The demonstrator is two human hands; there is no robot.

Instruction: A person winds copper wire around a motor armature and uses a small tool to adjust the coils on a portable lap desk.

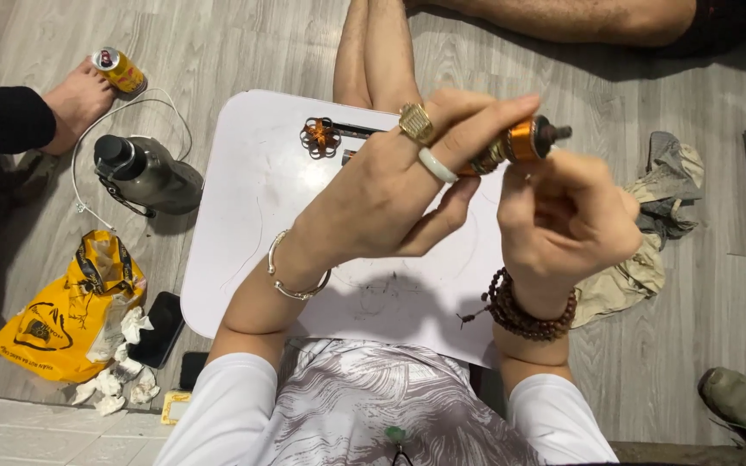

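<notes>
Both hands pinch the small copper-wound rotor (515, 145) above the surface (252, 198), left hand (390, 190) fingers along it, right hand (563, 216) underneath: light, stiff, windings look fragile, so grip the shaft ends.

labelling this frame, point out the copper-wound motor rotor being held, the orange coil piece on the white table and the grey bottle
copper-wound motor rotor (524, 141), head view, orange winding
orange coil piece (319, 137), head view, centre
grey bottle (159, 177), head view, body

orange copper-wound motor part (524, 142), white table (252, 198), yellow bag (62, 319), grey-brown marbled shirt (364, 397)
</notes>
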